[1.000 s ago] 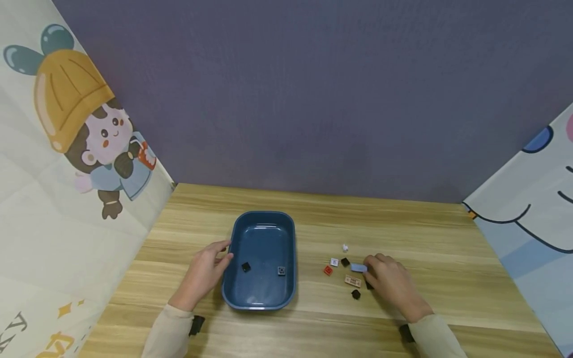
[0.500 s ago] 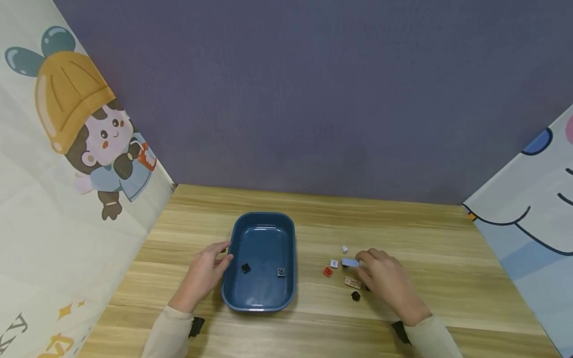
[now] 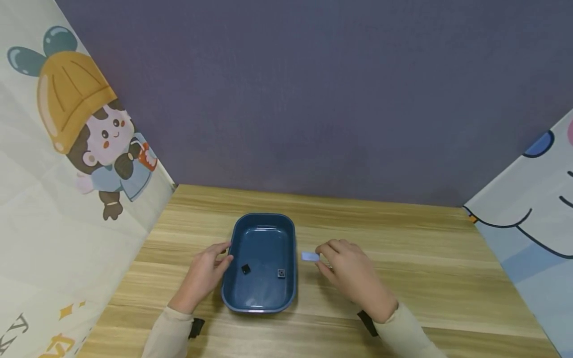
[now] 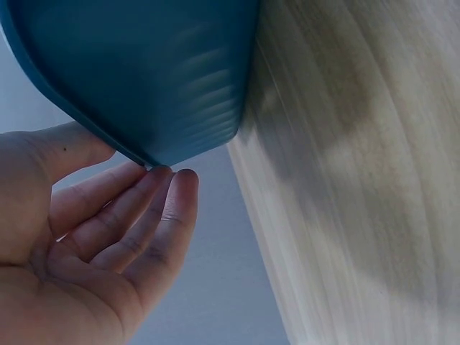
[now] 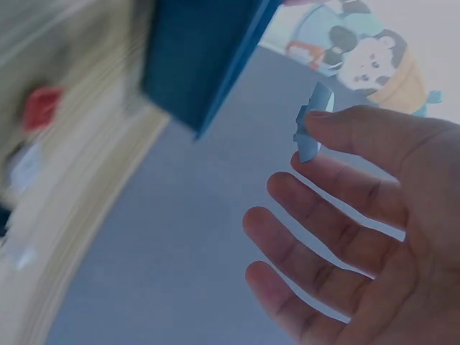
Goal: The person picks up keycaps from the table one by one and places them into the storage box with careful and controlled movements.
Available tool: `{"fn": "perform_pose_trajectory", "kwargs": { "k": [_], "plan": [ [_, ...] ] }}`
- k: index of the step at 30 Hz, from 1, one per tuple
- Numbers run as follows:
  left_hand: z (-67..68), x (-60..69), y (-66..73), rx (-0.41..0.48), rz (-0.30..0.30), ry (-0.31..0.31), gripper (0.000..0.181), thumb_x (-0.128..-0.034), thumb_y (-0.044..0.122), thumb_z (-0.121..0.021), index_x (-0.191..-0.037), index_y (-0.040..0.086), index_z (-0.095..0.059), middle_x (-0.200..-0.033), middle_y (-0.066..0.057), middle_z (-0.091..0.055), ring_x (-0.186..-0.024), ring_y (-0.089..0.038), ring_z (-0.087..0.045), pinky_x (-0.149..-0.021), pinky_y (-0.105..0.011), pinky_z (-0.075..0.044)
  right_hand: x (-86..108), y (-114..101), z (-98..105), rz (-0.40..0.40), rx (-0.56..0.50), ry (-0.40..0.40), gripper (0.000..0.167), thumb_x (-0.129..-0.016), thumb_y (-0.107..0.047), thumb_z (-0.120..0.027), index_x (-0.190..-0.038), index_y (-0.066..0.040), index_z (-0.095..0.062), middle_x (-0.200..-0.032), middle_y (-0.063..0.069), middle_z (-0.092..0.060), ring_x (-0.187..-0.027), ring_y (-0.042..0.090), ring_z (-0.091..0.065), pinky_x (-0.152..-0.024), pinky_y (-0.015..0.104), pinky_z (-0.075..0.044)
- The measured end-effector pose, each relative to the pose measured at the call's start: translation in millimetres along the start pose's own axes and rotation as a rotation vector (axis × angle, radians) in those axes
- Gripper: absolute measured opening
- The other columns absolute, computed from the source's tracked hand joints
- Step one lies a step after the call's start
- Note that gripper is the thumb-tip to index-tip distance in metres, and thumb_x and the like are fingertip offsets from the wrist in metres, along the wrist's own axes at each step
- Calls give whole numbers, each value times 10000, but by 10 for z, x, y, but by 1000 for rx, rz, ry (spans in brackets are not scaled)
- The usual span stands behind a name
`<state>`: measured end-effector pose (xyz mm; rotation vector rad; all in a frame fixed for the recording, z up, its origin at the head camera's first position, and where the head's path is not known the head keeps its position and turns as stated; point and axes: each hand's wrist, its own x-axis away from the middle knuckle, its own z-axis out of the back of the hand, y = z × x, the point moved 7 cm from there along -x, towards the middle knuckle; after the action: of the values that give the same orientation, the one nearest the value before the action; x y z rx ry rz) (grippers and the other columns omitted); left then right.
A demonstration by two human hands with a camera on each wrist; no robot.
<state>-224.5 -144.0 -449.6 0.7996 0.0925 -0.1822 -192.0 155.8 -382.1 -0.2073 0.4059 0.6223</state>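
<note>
My right hand (image 3: pixel 353 271) pinches a small light blue building brick (image 3: pixel 310 256) between thumb and index finger. In the right wrist view the brick (image 5: pixel 314 122) shows a curved outline and small bumps on one side; the other fingers are spread away from it. The brick hangs just right of a dark blue tray (image 3: pixel 264 243). At the tray's left side, my left hand (image 3: pixel 203 271) touches the rim with thumb and fingertips, its fingers loosely bent. Inside the tray lie a black piece (image 3: pixel 245 269) and a grey square piece (image 3: pixel 281 273), apart from each other.
A red piece (image 5: pixel 42 108) and a white piece (image 5: pixel 25 167) lie on the wooden table (image 3: pixel 416 248), blurred in the right wrist view. In the head view the right hand covers the loose pieces. A dark panel (image 3: pixel 313 99) stands behind the table.
My right hand has lifted the light blue brick off the loose pieces and carried it left towards the tray. The left hand and tray have stayed in place.
</note>
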Motion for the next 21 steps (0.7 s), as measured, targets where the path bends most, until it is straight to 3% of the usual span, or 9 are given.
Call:
{"fn": "perform_pose_trajectory", "kwargs": {
  "k": [6, 10, 21],
  "plan": [
    [1, 6, 0, -5, -1, 6, 362, -948, 38, -682, -1294, -54, -624, -1265, -259, -614, -941, -337, -708, -740, -321, -630, -176, -263, -8, 65, -26, 40, 225, -843, -241, -825, -1013, -129, -730, -962, -14, -688, -820, 183, -643, -644, 348, -571],
    [-5, 6, -5, -12, -8, 8, 360, -948, 39, -684, -1291, -52, -627, -1263, -255, -617, -934, -336, -710, -735, -318, -630, -233, -382, -34, 84, -32, 32, 216, -864, -261, -802, -1023, -132, -734, -987, -14, -693, -865, 191, -658, -689, 366, -588],
    [3, 3, -12, -1, -8, 11, 356, -951, 42, -681, -1289, -54, -626, -1255, -260, -618, -929, -336, -711, -734, -317, -630, -263, -511, -100, 93, -71, -16, 264, -879, -308, -789, -1073, -139, -728, -984, -20, -678, -890, 178, -639, -743, 356, -586]
  ]
}}
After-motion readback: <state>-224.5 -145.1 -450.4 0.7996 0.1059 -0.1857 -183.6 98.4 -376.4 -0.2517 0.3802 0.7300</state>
